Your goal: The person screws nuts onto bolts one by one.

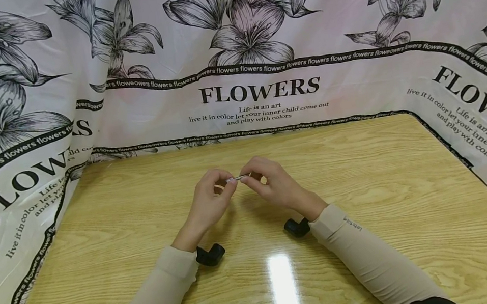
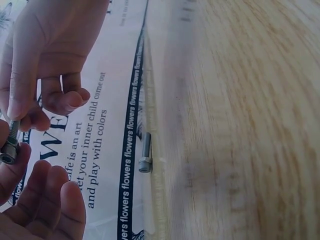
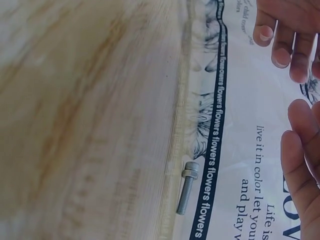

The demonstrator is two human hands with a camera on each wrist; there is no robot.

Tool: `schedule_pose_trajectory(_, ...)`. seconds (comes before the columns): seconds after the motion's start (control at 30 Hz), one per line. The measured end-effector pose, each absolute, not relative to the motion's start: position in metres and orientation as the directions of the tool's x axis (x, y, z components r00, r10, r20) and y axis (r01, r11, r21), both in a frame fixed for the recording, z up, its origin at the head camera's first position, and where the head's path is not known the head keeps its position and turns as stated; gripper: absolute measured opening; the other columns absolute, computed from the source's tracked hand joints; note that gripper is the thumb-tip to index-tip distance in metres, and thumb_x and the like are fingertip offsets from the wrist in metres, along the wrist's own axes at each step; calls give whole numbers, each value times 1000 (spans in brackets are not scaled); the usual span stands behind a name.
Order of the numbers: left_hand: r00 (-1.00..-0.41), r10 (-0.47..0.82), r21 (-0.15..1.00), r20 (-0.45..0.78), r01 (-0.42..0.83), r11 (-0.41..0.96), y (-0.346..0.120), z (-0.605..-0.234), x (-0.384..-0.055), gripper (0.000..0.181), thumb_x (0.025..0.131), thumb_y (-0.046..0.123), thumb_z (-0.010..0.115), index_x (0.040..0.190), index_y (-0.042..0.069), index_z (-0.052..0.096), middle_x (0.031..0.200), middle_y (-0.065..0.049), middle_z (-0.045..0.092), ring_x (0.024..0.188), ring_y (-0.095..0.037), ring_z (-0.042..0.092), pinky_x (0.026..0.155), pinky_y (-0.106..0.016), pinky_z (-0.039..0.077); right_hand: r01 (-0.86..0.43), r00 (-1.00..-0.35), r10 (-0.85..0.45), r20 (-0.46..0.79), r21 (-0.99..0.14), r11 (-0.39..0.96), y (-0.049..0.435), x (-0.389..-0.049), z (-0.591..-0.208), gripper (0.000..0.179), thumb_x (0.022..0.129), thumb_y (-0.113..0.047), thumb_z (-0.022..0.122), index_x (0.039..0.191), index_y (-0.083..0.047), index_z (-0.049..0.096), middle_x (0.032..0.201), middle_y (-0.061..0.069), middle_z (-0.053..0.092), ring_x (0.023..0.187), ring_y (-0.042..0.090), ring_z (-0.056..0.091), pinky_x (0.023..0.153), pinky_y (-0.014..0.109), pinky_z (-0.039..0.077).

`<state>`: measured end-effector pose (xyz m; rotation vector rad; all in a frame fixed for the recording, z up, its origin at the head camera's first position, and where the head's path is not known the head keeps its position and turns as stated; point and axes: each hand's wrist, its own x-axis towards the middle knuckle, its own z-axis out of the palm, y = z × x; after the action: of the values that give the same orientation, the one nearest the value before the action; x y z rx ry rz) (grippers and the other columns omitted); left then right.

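Observation:
In front of me, both hands meet over the table and hold a small metal bolt (image 1: 241,177) between them. My left hand (image 1: 209,195) pinches it by the head end. The right hand (image 1: 270,182) has thumb and finger on the threaded end. Seen closer in the left wrist view, the bolt (image 2: 9,153) has a round head with a socket, and fingertips cover part of it. A second bolt (image 2: 145,152), with a nut close under its head, lies apart from both hands. That second bolt (image 3: 187,188) also appears in the right wrist view; I cannot make it out in the head view.
Beneath the hands is a wood-grain table (image 1: 366,172). A white cloth (image 1: 260,101) with flower prints and lettering hangs along its back and sides. Dark devices sit at the left wrist (image 1: 211,255) and the right wrist (image 1: 297,227).

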<state>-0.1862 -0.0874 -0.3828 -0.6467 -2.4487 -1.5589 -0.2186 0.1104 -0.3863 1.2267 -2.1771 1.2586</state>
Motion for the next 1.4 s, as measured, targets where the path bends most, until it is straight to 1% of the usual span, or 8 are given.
schedule_pose_trajectory(0.3, -900, 250, 840, 356, 426, 337, -88, -381, -187, 12, 92, 16, 65, 101, 8, 62, 102, -5, 59, 92, -27, 58, 74, -41, 50, -801, -586, -510, 630, -546, 246, 112, -219, -386, 7, 94, -12, 61, 95, -8, 66, 90, 0, 61, 72, 10, 52, 65, 24, 47)
schedule_pose_trajectory(0.33, -901, 248, 841, 356, 425, 335, -88, -381, -187, 12, 92, 16, 66, 100, 8, 62, 101, -4, 59, 91, -26, 58, 74, -41, 50, -796, -593, -507, 625, -551, 252, 112, -215, -382, 7, 94, -11, 61, 95, -6, 66, 90, 2, 61, 72, 12, 52, 65, 24, 47)
schedule_pose_trajectory(0.5, -898, 245, 837, 365, 432, 336, -88, -380, -186, 11, 91, 11, 66, 100, 6, 62, 101, -6, 59, 90, -25, 58, 73, -42, 51, -786, -605, -507, 614, -562, 257, 113, -216, -383, 6, 94, -9, 62, 94, -5, 65, 90, 1, 61, 71, 12, 52, 65, 24, 47)
schedule_pose_trajectory(0.63, -890, 247, 821, 384, 452, 349, -87, -382, -187, 10, 90, 8, 66, 99, 6, 63, 101, -6, 59, 90, -24, 58, 72, -41, 51, -777, -613, -520, 595, -572, 262, 114, -219, -386, 3, 93, -8, 62, 95, -6, 65, 90, 0, 60, 71, 14, 54, 65, 26, 49)
schedule_pose_trajectory(0.87, -881, 247, 799, 404, 471, 374, -87, -384, -189, 8, 89, 7, 68, 97, 6, 64, 100, -6, 60, 86, -19, 59, 71, -41, 50, -738, -651, -527, 546, -619, 270, 116, -218, -384, 5, 90, -5, 66, 94, -8, 65, 92, 2, 61, 72, 17, 58, 65, 33, 52)
schedule_pose_trajectory(1.03, -881, 248, 791, 403, 471, 389, -87, -385, -190, 8, 89, 6, 68, 96, 6, 65, 99, -6, 60, 85, -18, 59, 70, -42, 51, -724, -660, -525, 537, -641, 254, 118, -220, -386, 8, 88, -5, 68, 95, -9, 65, 93, 5, 61, 72, 18, 58, 65, 39, 52)
schedule_pose_trajectory(1.27, -893, 242, 782, 380, 450, 431, -87, -385, -192, 10, 88, 9, 69, 98, 7, 66, 99, -5, 61, 84, -17, 60, 70, -35, 50, -715, -675, -533, 510, -630, 302, 121, -222, -384, 7, 89, -5, 67, 93, -10, 65, 97, 2, 61, 73, 13, 57, 67, 32, 52)
schedule_pose_trajectory(1.4, -908, 247, 792, 337, 416, 447, -82, -385, -195, 11, 88, 10, 70, 98, 8, 67, 99, -5, 60, 85, -18, 60, 70, -33, 49, -697, -693, -543, 474, -633, 337, 125, -224, -383, 7, 89, -5, 65, 91, -11, 64, 99, 2, 61, 77, 12, 55, 70, 32, 51)
